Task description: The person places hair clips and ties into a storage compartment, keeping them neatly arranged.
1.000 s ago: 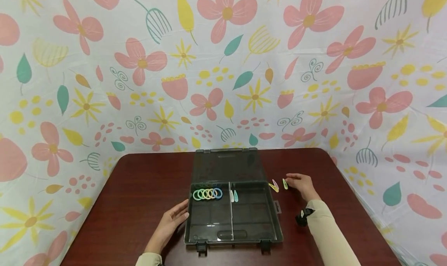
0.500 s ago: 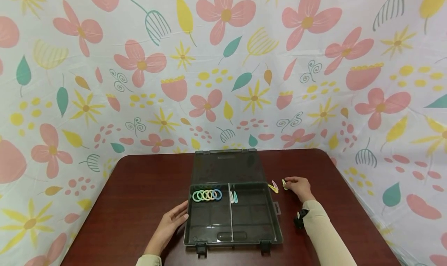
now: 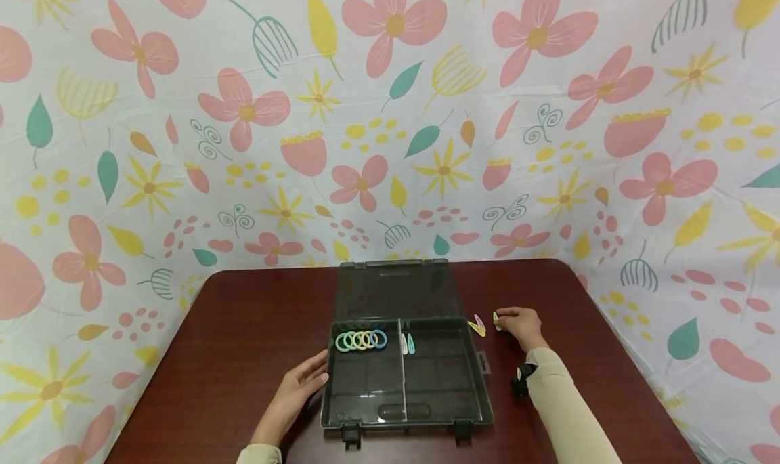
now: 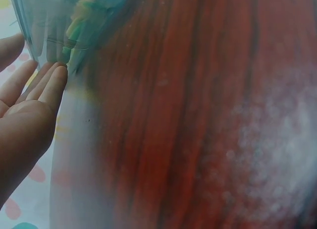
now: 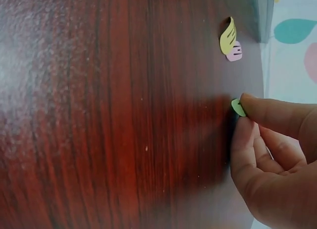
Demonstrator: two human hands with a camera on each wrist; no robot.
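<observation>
My right hand (image 3: 520, 326) pinches a green hair clip (image 5: 238, 107) between thumb and finger, close over the table right of the box. Beside it lie a yellow hair clip (image 5: 228, 37) and a pink hair clip (image 5: 235, 52), partly overlapping. My left hand (image 3: 296, 389) rests with straight fingers against the left wall of a dark see-through box (image 3: 365, 406). In its left compartment, several pastel rings (image 3: 361, 341) lie overlapped in a row at the back. A white hair clip (image 3: 404, 344) and a teal hair clip (image 3: 411, 344) lie side by side in the right compartment.
The box's lid (image 3: 396, 291) is folded back flat toward the wall. A thin divider (image 3: 403, 376) splits the box, and two black latches (image 3: 351, 434) jut from its front. The dark red wooden table (image 3: 244, 322) meets a flower-printed cloth (image 3: 365, 112) behind.
The right hand has moved slightly left and down and now pinches the green clip, more of which is covered by the fingers. The left hand has stayed at the box.
</observation>
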